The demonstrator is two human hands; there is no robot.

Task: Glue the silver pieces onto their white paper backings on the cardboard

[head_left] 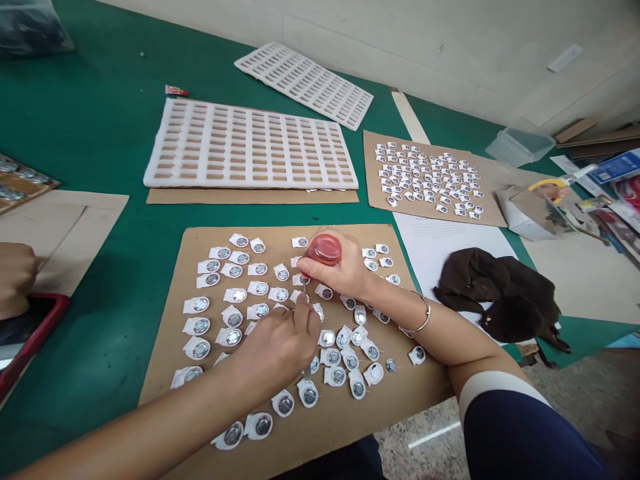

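My right hand (340,267), with a bangle on the wrist, is wrapped round a red, shiny, round-ended bottle (325,249), its narrow end pointing down. Close below it, the fingers of my left hand (285,337) are pinched on a slim metal tool (307,373), perhaps tweezers, whose end sticks out under the fist. Both hands meet over a small round metal piece on white tabbed backing (301,297), partly covered by the fingers. Many like it lie in rough rows on the brown cardboard sheet (170,333). One loose metal piece (391,365) lies without a white tab.
White slotted foam trays (215,150) lie behind on the green table (100,133). A second cardboard (493,207) with similar pieces, dark cloth (495,287), a clear tub (520,143) and yellow-handled scissors (547,183) are at the right. Another person's hand (15,280) is beside a red-rimmed container (55,313).
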